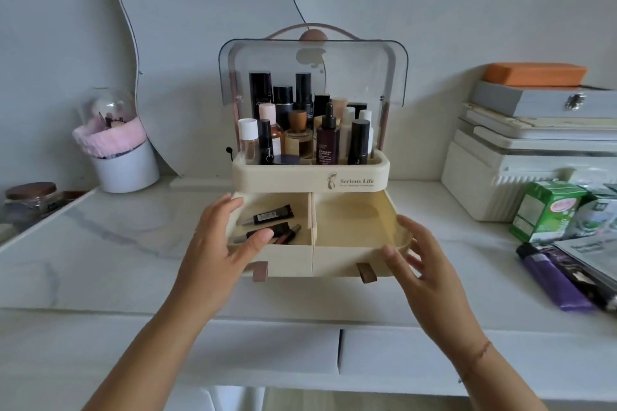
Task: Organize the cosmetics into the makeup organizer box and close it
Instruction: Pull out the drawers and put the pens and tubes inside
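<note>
A cream makeup organizer box (310,175) stands in the middle of the white counter. Its clear lid (360,77) is flipped up and several bottles (329,140) stand upright in the top tray. Both lower drawers are pulled out. The left drawer (287,255) holds a few small tubes (272,214); the right drawer (354,227) is empty. My left hand (220,243) rests open at the left drawer's front left corner, fingers over its rim. My right hand (420,264) is spread open against the right drawer's front right corner.
A white cup with a pink fluffy band (123,157) stands at the left, a glass jar (30,200) further left. Stacked white and grey boxes (534,143), a green carton (547,213) and a purple lighter (551,277) crowd the right side. A curved mirror (207,10) leans on the wall.
</note>
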Tool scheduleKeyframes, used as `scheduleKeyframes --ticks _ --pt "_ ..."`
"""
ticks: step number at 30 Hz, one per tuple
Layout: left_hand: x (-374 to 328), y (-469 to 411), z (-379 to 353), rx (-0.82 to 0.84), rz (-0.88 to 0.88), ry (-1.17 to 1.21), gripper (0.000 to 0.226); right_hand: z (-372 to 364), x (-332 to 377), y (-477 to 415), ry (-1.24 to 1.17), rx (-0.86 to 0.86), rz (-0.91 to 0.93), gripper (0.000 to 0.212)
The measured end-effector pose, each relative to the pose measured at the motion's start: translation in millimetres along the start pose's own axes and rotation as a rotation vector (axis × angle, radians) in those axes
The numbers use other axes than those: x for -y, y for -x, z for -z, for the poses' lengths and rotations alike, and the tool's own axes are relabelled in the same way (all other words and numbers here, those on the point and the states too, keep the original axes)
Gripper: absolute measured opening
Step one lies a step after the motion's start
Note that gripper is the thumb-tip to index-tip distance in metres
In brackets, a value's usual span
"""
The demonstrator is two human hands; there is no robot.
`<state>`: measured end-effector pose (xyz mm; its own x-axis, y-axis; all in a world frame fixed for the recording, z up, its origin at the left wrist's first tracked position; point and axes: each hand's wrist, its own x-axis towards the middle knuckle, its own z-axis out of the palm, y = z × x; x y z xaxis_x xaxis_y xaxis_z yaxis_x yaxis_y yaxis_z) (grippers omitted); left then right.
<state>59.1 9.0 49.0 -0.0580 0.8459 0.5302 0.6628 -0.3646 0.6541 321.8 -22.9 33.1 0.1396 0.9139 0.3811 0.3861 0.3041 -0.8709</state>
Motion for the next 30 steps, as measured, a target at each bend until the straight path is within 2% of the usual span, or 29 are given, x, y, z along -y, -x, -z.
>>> scheduleKeyframes --ticks 3,7,9,12,16,24,27,30 --pt "-5.4 3.1 -6.3 -0.108 -0.031 -0.046 0.065 17.3 -7.4 -0.4 0.018 -0.066 -0.001 0.057" --pt "-25.7 23.9 -24.7 -0.37 -0.275 -0.063 0.048 82.8 -42.9 -0.8 0.456 -0.414 -0.038 0.042" --pt "-40.6 39.1 -43.2 -0.367 -0.421 -0.004 0.039 114.6 -63.0 1.9 0.695 -0.532 -0.157 0.039" --pt "-57.8 48.5 -71.4 -0.302 -0.528 -0.031 0.037 133.9 -84.4 7.6 0.928 -0.469 -0.299 0.044" --pt "-54.4 37.4 -85.6 -0.271 -0.434 -0.179 0.039 135.6 -96.7 10.6 0.969 -0.442 -0.242 0.041" --pt "-32.0 32.2 -68.8 -0.325 -0.46 -0.363 0.029 128.4 -91.2 -1.9 0.952 -0.534 -0.329 0.039" --pt "-27.9 29.2 -55.3 -0.278 -0.434 -0.375 0.027 128.2 -91.3 -2.6 1.007 -0.56 -0.34 0.036" --pt "-27.1 25.7 -46.5 -0.226 -0.465 -0.372 0.024 126.1 -93.2 -1.5 1.009 -0.595 -0.272 0.026"
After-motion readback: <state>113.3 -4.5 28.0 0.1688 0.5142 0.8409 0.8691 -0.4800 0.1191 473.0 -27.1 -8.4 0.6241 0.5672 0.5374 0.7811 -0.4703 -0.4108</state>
